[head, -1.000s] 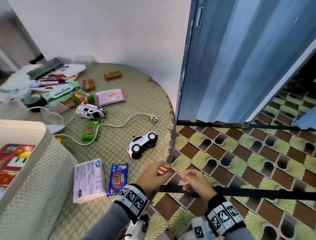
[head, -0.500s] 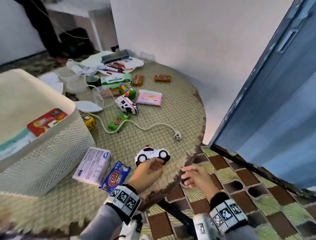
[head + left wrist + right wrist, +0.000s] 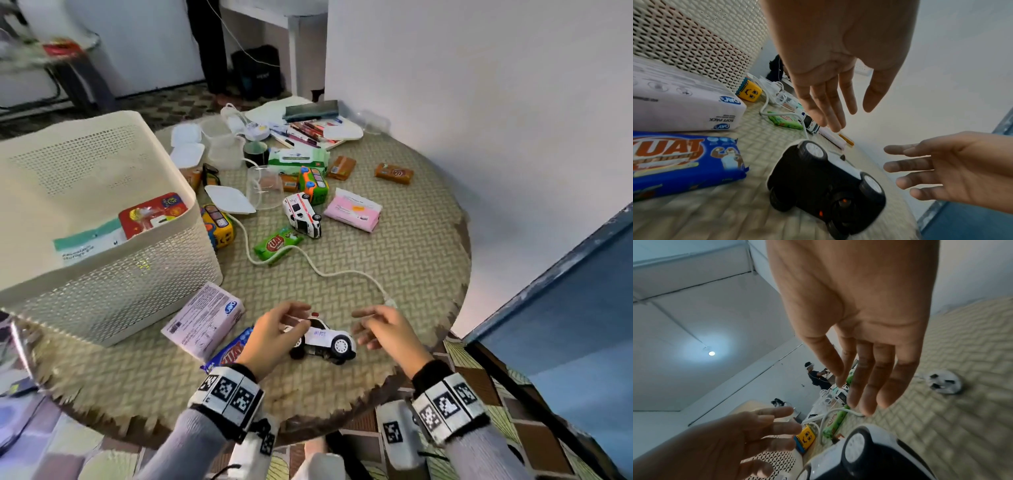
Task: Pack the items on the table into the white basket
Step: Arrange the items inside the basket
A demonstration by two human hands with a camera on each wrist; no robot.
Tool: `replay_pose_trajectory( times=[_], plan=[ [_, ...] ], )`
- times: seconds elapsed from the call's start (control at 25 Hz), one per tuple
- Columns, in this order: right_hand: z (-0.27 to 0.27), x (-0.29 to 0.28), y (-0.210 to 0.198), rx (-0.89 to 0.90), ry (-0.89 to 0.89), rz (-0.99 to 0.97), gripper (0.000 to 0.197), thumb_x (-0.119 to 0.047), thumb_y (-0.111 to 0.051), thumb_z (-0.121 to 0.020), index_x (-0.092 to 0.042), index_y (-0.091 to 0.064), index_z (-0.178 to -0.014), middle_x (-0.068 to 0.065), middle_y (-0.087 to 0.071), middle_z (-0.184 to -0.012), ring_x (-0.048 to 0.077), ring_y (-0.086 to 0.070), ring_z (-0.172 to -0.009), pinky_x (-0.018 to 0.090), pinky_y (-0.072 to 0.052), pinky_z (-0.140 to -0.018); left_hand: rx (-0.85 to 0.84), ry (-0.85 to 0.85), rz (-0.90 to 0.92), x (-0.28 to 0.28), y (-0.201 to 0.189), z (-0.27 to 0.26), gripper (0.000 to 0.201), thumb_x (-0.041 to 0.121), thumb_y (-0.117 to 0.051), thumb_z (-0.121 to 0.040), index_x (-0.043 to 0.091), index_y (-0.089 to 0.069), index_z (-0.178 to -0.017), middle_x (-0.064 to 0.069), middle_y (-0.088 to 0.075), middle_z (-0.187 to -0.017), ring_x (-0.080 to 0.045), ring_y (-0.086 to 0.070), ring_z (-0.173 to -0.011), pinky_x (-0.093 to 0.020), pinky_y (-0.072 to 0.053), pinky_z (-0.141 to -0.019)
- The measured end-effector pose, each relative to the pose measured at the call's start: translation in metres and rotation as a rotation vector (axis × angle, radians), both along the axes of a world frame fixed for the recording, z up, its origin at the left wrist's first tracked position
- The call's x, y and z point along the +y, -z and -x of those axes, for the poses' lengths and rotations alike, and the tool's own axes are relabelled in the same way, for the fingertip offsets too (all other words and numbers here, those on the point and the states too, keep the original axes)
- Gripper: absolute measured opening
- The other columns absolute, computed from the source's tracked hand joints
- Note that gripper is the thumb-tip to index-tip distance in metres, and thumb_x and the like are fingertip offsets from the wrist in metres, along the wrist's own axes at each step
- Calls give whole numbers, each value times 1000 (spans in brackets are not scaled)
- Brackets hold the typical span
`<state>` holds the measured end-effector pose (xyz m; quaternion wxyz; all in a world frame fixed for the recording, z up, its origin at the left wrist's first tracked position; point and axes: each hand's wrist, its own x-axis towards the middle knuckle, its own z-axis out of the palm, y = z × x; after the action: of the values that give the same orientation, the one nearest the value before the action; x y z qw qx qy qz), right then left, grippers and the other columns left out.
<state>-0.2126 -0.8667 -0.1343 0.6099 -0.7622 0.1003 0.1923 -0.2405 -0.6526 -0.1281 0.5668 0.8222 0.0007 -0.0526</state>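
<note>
A white and black toy police car (image 3: pixel 325 339) sits on the woven round table (image 3: pixel 394 246) near its front edge. My left hand (image 3: pixel 277 329) hovers over the car's left end with straight, relaxed fingers and holds nothing; in the left wrist view the left hand (image 3: pixel 830 81) is above the car (image 3: pixel 824 183). My right hand (image 3: pixel 380 329) is open with fingers spread, just right of the car, apart from it. The white perforated basket (image 3: pixel 102 274) stands at the left, with a red pack (image 3: pixel 150 212) inside.
Beside the basket lie a white tissue pack (image 3: pixel 205 318) and a blue wafer pack (image 3: pixel 229 353). A white cable (image 3: pixel 308 260) crosses the table to a plug (image 3: pixel 388 303). Farther back are a toy ambulance (image 3: pixel 303 216), a green pack (image 3: pixel 277 245), a pink pack (image 3: pixel 352 209) and several small items.
My view swung left toward the basket. Both hands moved from beyond the table's edge to over the table, one on each side of the police car.
</note>
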Motion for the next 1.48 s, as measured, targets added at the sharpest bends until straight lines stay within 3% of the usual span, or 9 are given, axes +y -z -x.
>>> replay_pose_trajectory(
  times=[0.16,0.32,0.4,0.6,0.72,1.04,1.2,1.32,1.48],
  plan=[
    [-40,7,3,-5,-74,17,26,2,-42,-94,-13,-63,-90,7,-70,-81,11,-58,-53,18,-43,-48,25,-70,-10,4,3,-34,24,33,-61,-76,28,-63,-100,3,-70,-98,1,-59,-79,-14,-47,-71],
    [-73,6,8,17,-105,13,25,0,-43,-93,-12,-65,-94,9,-71,-85,14,-60,-59,22,-44,-53,41,-89,-28,1,5,-65,19,10,-63,-89,24,-62,-102,1,-68,-99,6,-57,-75,-9,-43,-64],
    [-86,4,10,30,-129,5,25,0,-43,-92,-11,-65,-95,9,-71,-85,15,-60,-61,22,-45,-53,36,-101,-31,-3,3,-79,20,6,-61,-90,20,-62,-104,0,-67,-98,8,-56,-74,-9,-44,-62],
    [-130,-8,11,59,-153,13,25,0,-42,-93,-9,-65,-97,8,-70,-83,15,-60,-59,21,-45,-53,16,-147,-42,-15,-2,-117,18,8,-62,-90,14,-63,-107,0,-66,-98,4,-57,-76,-10,-44,-63],
    [-173,-23,11,78,-204,21,27,2,-41,-92,-6,-65,-99,9,-69,-82,15,-58,-57,20,-43,-51,33,-206,-82,-28,-2,-146,19,10,-62,-89,17,-63,-106,2,-67,-98,-5,-59,-83,-11,-45,-66],
    [-290,-44,13,36,-433,99,27,4,-43,-90,-14,-63,-83,10,-67,-77,17,-55,-54,22,-40,-49,92,-452,-153,-46,6,-192,16,7,-63,-89,15,-64,-103,-5,-65,-95,-13,-59,-83,-9,-44,-68],
    [-328,-35,12,42,-520,125,28,6,-43,-87,-13,-62,-83,14,-66,-80,16,-52,-50,20,-37,-44,105,-624,-263,-32,17,-212,16,5,-65,-87,15,-64,-99,-6,-66,-97,-15,-59,-88,-22,-45,-81],
    [-351,-24,8,33,-587,153,26,6,-42,-88,-10,-63,-87,12,-64,-78,17,-51,-52,15,-36,-38,203,-625,-434,-12,29,-233,31,12,-67,-86,12,-61,-117,-9,-62,-117,-21,-58,-101,-29,-44,-87],
    [-370,-13,14,31,-656,168,27,5,-40,-87,-10,-63,-88,13,-65,-82,18,-52,-54,14,-37,-42,385,-500,-665,6,56,-251,60,26,-71,-84,18,-46,-139,-8,-46,-142,-24,-43,-129,-34,-31,-109]
  ],
)
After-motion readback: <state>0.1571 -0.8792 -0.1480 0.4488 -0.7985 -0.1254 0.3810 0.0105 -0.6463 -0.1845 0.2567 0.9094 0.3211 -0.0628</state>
